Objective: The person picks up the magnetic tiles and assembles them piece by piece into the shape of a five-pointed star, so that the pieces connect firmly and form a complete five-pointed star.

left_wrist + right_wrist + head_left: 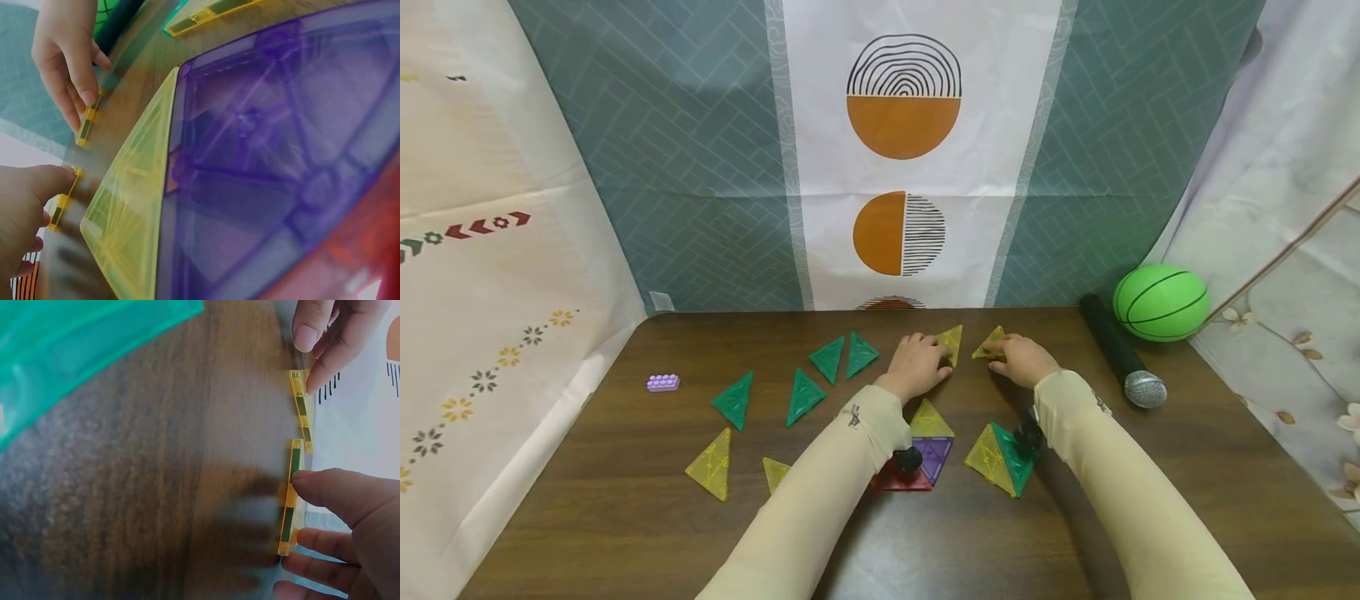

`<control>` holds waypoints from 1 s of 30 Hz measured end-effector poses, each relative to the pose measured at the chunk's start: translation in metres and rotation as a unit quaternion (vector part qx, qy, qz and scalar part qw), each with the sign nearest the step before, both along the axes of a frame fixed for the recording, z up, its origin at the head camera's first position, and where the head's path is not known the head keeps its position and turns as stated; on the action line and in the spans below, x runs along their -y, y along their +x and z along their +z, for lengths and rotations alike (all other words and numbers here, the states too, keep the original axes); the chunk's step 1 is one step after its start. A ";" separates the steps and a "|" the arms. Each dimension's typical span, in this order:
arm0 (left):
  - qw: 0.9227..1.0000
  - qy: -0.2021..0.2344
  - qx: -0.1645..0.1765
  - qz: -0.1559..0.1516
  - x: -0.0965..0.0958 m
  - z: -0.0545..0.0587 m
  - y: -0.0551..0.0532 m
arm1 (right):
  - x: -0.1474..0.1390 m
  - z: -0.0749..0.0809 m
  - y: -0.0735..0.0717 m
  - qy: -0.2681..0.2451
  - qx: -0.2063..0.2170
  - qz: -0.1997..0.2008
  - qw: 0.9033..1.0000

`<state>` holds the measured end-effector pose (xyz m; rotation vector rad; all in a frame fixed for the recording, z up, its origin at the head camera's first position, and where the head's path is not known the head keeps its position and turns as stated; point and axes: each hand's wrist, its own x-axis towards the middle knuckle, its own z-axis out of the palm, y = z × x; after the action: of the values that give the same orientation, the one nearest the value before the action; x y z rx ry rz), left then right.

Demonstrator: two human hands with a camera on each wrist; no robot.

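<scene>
At the back of the table my left hand (916,365) grips a yellow triangular tile (952,342) by its left side, thumb near the lower corner. My right hand (1024,360) holds another yellow triangular tile (988,343) between thumb and fingers. A small gap separates the two tiles. In the right wrist view, the right thumb (319,487) lies against the edge of its tile (290,500). Nearer me, a yellow triangle (929,419) adjoins a purple one (934,454) and a red one (901,479), partly hidden by the left sleeve.
A joined yellow tile (988,460) and green tile (1011,454) lie beside the right forearm. Several green triangles (805,395) and yellow triangles (711,467) are spread leftward, near a purple toy brick (663,382). A microphone (1120,354) and green ball (1161,302) occupy the back right.
</scene>
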<state>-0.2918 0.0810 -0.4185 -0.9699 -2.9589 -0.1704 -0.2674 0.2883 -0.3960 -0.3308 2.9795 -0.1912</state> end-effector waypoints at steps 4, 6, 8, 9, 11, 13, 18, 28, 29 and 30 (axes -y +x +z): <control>1.000 -0.004 -0.001 -0.002 0.000 0.001 0.002 | -0.002 0.000 0.002 -0.005 -0.009 0.010 1.000; 1.000 -0.008 0.000 -0.006 0.001 0.002 0.003 | -0.002 0.001 0.004 -0.007 -0.011 0.012 1.000; 1.000 -0.014 -0.001 -0.011 0.001 0.003 0.004 | -0.002 0.002 0.005 -0.013 -0.015 0.017 1.000; 1.000 -0.016 -0.002 -0.014 0.001 0.003 0.005 | -0.002 0.002 0.006 -0.016 -0.016 0.020 1.000; 1.000 -0.022 -0.002 -0.019 0.002 0.004 0.007 | -0.002 0.002 0.008 -0.019 -0.020 0.030 0.999; 0.999 -0.029 -0.006 -0.025 0.002 0.005 0.009 | -0.003 0.001 0.008 -0.024 -0.023 0.038 0.999; 0.998 -0.045 -0.019 -0.041 0.003 0.007 0.014 | -0.004 -0.001 0.009 -0.023 -0.019 0.042 0.999; 0.997 -0.049 -0.020 -0.049 0.007 0.005 0.022 | -0.003 -0.004 0.014 -0.032 -0.018 0.049 0.998; 0.997 -0.050 -0.019 -0.049 0.008 0.005 0.023 | -0.003 -0.004 0.015 -0.032 -0.018 0.051 0.998; 0.997 -0.049 -0.018 -0.049 0.008 0.005 0.024 | -0.003 -0.004 0.016 -0.033 -0.019 0.052 0.998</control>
<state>-0.2682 0.0725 -0.4137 -1.1191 -2.9133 -0.0099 -0.2512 0.2912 -0.4001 -0.5008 2.9876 -0.2766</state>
